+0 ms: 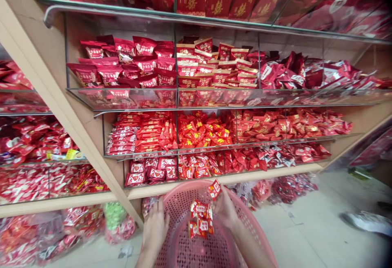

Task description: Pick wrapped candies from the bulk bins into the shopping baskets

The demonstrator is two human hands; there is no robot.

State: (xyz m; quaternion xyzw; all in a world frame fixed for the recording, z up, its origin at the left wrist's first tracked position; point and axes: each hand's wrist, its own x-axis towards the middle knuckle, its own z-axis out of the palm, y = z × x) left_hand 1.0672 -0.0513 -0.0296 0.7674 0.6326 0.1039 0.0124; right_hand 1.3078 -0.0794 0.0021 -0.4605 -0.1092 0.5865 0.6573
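A pink perforated plastic basket [251, 223] stands in front of me, below the lowest shelf. At its left side my left hand [157, 224] is closed over the rim. Several small red-and-white wrapped candies [201, 219] lie in a cluster inside the basket. My right hand [226, 210] is over the basket's right part, fingers closed on a red candy packet [214, 189] held up near the far rim. The right palm and some fingertips are hidden.
Glass-fronted shelves hold red candy packets [202, 129] in divided compartments. A wooden upright [58, 92] stands at left. Plastic bags of candy [290, 188] lie on the floor below the shelves. A person's shoe [367, 222] shows at right on the tiled floor [309, 231].
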